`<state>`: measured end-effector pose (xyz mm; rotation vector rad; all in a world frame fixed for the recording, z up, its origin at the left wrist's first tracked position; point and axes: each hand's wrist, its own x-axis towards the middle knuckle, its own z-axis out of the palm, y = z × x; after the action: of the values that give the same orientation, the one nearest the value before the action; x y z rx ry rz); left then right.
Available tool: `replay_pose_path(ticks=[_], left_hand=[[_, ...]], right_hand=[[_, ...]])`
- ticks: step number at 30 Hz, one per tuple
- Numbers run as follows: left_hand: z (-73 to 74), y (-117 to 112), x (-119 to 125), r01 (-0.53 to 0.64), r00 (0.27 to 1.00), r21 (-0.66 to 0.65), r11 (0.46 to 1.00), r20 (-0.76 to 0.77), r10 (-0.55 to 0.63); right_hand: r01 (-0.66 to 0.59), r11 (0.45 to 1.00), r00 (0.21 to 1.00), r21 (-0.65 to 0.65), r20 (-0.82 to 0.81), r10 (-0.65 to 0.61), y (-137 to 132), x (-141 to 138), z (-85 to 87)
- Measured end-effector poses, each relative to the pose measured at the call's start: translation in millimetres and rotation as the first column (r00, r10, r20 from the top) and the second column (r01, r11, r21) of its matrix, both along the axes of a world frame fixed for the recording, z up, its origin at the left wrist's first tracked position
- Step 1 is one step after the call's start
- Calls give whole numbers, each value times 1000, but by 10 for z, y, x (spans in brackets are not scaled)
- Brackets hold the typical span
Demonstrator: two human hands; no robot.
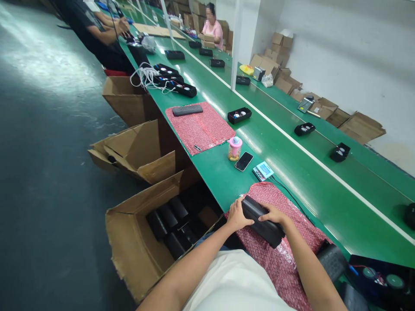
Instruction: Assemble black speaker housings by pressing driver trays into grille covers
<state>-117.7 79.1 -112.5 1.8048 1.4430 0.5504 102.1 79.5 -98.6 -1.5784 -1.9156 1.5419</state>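
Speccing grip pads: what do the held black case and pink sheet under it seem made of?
Black case: probably plastic, satin, from its soft highlights; coated metal possible. Pink sheet: likely plastic bubble wrap, glossy, from its dimpled texture and glints.

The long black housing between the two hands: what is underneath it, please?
Under the long black housing is red bubble wrap, visible along both sides. What lies directly beneath is covered, and I cannot tell whether they touch.

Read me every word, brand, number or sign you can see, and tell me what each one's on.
No text can be read anywhere here.
Small device with lit screen: marks too small and blurred to read.
Phone: no lettering can be made out.
Held black case: no lettering visible.
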Motion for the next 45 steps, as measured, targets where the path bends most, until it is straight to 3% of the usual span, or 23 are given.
replay_pose_path(ticks=[8, 18, 26, 29, 32, 35, 38, 42, 45], left_hand=[[1, 2, 2, 26, 999, -3, 1000, -28, -26], [70, 67, 51, 68, 994, -73, 995, -75, -74], [151, 142, 121, 63, 989, -135, 989, -121, -79], [195, 175, 155, 57, 988, -152, 987, -132, -77], [225, 196, 183, 50, 988, -172, 984, -134, -74], [220, 216, 202, 60, 988, -217, 974, -125, -88], [225, 257, 226, 82, 987, -273, 959, -113, -117], [437, 246, 198, 82, 983, -324, 942, -128, -130], [597, 144, 127, 44, 985, -350, 936, -140, -99]], right_hand=[[51, 998, 999, 30, 13, -51, -52, -23, -118], [33, 998, 999, 53, 33, -35, -32, -42, -119], [4, 993, 973, 116, 230, -31, -30, -97, 81], [20, 984, 908, 176, 408, -91, -213, -186, 210], [78, 969, 775, 236, 597, -208, -519, -290, 266], [145, 949, 609, 281, 730, -309, -802, -369, 210], [178, 927, 492, 331, 786, -375, -950, -407, 126], [179, 874, 458, 452, 748, -480, -1002, -510, 214], [177, 782, 485, 598, 638, -598, -924, -669, 293]])
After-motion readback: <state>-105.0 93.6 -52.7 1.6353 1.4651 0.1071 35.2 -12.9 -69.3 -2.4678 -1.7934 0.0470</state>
